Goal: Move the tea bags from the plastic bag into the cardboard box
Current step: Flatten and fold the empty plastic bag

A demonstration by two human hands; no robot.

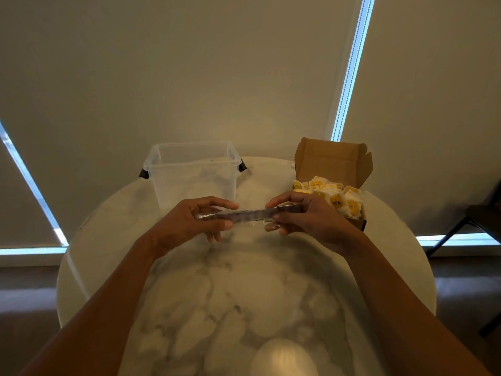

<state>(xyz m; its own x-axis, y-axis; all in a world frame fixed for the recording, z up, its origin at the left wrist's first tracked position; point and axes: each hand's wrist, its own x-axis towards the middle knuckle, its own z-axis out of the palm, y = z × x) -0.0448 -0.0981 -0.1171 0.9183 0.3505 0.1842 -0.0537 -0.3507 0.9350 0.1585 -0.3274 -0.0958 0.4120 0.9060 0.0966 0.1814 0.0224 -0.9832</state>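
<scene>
Pinching seemingly empty plastic bag (244, 214), right hand (306, 218) overlaps cardboard box (330, 158) beside tub (193, 169).

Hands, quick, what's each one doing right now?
Left hand: grips the left end of the bag.
Right hand: grips the bag's right end.

place: home dining room | marble round table (244, 280) | roller blinds (189, 77)
</scene>
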